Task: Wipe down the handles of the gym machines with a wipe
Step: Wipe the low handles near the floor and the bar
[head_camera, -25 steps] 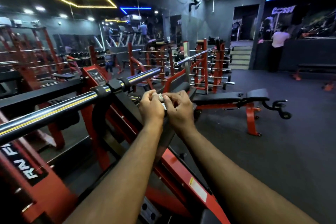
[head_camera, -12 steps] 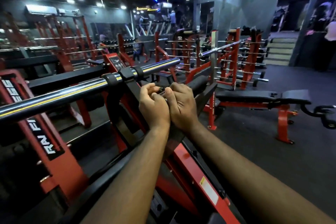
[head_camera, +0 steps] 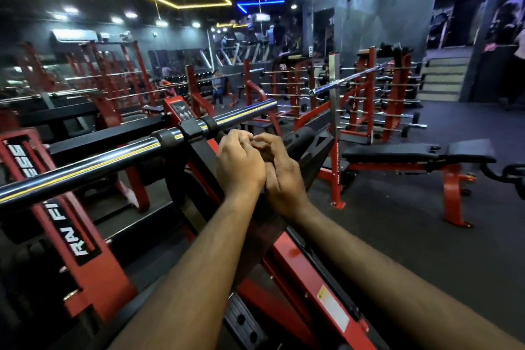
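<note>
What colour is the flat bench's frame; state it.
Red, under black padding: the flat bench shows best in the head view, its only view.

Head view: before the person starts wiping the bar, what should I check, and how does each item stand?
1. Wipe in hand: cannot tell; none shows between the left hand and right hand.
2. Hands free to reach: not ok; they are pressed together, fingers curled.
3. Contact with the chrome bar: not ok; the hands are beside it and do not touch it.
4. Bar seated in its black holder: ok.
5. Bar surface unobstructed: ok.
</note>
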`<move>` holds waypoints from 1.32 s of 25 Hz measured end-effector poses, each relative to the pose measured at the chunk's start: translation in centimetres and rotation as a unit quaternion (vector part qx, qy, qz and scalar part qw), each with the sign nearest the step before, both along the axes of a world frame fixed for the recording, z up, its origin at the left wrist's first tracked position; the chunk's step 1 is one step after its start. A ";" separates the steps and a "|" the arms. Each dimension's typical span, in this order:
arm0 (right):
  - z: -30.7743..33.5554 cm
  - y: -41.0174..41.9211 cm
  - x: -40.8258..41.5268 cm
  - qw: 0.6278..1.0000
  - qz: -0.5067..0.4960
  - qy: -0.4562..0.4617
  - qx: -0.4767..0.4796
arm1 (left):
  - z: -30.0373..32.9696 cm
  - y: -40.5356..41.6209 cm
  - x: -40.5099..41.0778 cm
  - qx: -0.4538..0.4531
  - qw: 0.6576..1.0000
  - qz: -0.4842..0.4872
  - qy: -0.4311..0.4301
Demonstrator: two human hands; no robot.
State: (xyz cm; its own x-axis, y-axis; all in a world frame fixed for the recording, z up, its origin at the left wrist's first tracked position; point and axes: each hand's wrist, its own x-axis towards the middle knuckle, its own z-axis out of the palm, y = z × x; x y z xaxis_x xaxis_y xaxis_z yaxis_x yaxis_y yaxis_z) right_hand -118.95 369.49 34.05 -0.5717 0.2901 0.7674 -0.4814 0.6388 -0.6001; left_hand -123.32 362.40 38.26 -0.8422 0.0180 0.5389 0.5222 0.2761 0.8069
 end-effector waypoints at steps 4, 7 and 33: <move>0.1 4.3 0.0 0.998 -0.032 -0.047 0.030 | 0.3 -0.2 0.7 -0.033 0.999 0.015 0.004; 1.6 6.8 0.1 0.979 -0.186 -0.086 0.011 | 0.2 -0.1 0.5 -0.054 0.998 0.007 -0.010; 4.3 5.8 0.0 0.966 -0.229 -0.116 -0.028 | 0.2 -0.5 0.6 -0.007 0.998 -0.039 -0.058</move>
